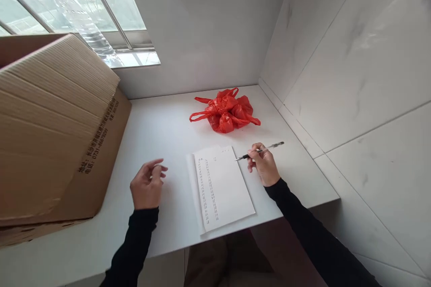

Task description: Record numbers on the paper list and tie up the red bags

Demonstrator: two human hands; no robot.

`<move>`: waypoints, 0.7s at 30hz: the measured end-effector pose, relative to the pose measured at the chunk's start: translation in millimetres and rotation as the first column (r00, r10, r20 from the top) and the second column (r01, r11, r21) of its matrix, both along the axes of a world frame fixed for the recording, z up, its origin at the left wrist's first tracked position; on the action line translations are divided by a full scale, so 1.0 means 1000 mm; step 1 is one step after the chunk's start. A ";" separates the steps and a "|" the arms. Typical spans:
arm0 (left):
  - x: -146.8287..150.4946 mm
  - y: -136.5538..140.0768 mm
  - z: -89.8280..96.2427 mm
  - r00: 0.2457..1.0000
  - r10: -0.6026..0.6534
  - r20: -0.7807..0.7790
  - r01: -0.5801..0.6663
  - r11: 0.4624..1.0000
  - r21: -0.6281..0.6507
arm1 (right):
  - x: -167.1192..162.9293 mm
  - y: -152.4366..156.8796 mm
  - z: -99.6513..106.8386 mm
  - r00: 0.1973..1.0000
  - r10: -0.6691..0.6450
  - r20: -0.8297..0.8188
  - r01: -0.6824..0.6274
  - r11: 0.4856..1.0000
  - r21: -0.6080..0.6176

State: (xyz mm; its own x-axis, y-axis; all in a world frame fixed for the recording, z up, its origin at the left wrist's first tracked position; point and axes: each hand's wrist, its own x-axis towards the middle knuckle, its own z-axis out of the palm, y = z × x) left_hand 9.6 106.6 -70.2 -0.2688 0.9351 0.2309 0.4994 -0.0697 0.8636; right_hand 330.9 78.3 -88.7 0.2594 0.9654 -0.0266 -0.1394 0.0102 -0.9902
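Note:
A white sheet of paper with columns of small figures down its left side lies on the white counter, its near edge at the counter's front. My right hand grips a pen just right of the sheet, the tip touching the sheet's upper right edge. My left hand hovers left of the paper with fingers loosely curled and apart, holding nothing. Both arms wear black sleeves.
A tied red plastic bag sits on the counter behind the paper. A stack of flattened cardboard boxes fills the left side. Tiled walls close the back and right. A window is at upper left.

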 end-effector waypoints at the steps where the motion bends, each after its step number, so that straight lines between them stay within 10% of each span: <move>1: 0.009 0.020 0.003 0.998 -0.050 -0.031 0.050 0.999 0.007 | -0.010 0.006 0.004 0.999 0.049 -0.018 -0.048 0.999 0.013; 7: 0.045 0.096 -0.005 0.967 -0.219 -0.134 0.218 0.976 -0.019 | -0.055 0.039 0.013 0.980 0.175 0.099 -0.178 0.983 0.030; 21: 0.037 0.104 -0.018 0.959 -0.237 -0.156 0.237 0.971 -0.015 | -0.063 0.037 0.002 0.877 0.148 0.458 -0.128 0.989 -0.073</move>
State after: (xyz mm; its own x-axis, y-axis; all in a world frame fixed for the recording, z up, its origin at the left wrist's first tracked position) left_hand 46.8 210.6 -88.5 -0.0003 0.9668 0.2555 0.5962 -0.2050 0.7762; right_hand 267.6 115.2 -86.9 0.1158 0.9930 0.0246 0.3353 -0.0158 -0.9420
